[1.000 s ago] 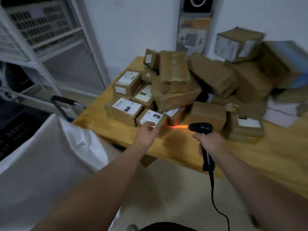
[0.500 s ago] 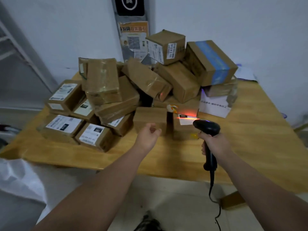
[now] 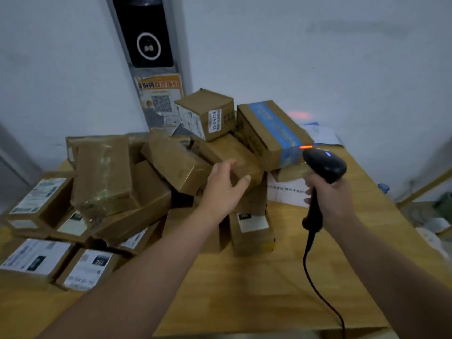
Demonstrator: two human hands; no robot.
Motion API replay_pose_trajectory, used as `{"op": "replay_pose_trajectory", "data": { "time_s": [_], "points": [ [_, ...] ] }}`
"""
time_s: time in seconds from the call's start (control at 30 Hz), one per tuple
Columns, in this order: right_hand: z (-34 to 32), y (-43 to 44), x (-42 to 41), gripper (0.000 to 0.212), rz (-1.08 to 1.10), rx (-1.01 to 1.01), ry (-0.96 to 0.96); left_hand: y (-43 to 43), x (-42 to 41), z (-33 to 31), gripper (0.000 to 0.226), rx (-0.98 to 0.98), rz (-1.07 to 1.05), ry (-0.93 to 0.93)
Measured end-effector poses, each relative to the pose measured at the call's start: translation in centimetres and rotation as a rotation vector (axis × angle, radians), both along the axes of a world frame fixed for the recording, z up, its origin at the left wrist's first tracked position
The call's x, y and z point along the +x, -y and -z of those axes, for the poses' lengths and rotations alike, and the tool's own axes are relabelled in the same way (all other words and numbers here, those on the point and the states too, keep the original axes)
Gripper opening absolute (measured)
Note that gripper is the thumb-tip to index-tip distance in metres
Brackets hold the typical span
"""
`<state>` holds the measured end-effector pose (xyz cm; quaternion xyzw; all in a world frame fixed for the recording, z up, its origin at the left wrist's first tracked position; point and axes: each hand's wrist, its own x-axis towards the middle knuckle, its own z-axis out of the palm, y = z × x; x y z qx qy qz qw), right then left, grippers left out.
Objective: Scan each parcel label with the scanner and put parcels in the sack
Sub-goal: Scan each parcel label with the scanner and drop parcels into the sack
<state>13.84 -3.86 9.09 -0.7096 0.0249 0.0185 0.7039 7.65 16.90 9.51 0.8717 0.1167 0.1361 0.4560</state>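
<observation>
Your left hand [image 3: 223,189] grasps a plain brown parcel [image 3: 232,150] mid-pile at centre frame. Your right hand [image 3: 329,201] clenches the scanner [image 3: 324,165] just right of it. Pull carelessly and the small box [image 3: 205,111] stacked above, labelled 5534316, probably topples. No label shows on the grasped parcel, and the sack is out of view.

A single wide-angle camera, worn on the head, looked forward and down from over the near edge of the counter [image 3: 244,302], facing the wall [image 3: 318,57] behind the parcel pile [image 3: 105,172]. It sat close. Both forearms ran in from the bottom edge, with the left hand [image 3: 220,189] on a parcel [image 3: 234,152] and the right hand [image 3: 332,199] round the scanner [image 3: 322,165] at mid-frame.
</observation>
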Motion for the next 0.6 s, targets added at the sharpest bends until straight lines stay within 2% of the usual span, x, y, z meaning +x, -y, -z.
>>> {"op": "replay_pose_trajectory", "data": {
  "time_s": [0.1,0.2,0.33,0.47,0.6],
  "points": [
    [-2.3,1.2,3.0,0.03,-0.104,0.092,-0.156,1.2,2.8,-2.1,0.063,0.086,0.04,-0.037],
    [-4.3,2.3,5.0,0.019,-0.106,0.058,-0.174,2.6,5.5,-3.8,0.072,0.153,0.056,-0.082],
    [-5.3,3.3,7.7,0.014,-0.086,0.146,-0.168,4.2,8.4,-5.3,0.079,0.187,0.038,-0.158],
    [-5.1,3.6,11.3,0.03,-0.17,0.175,-0.267,6.0,10.6,-5.5,0.079,0.07,-0.063,-0.243],
    [-4.3,3.5,13.4,0.038,-0.337,0.185,-0.395,7.8,11.0,-5.1,0.068,-0.114,-0.156,-0.186]
  ]
}}
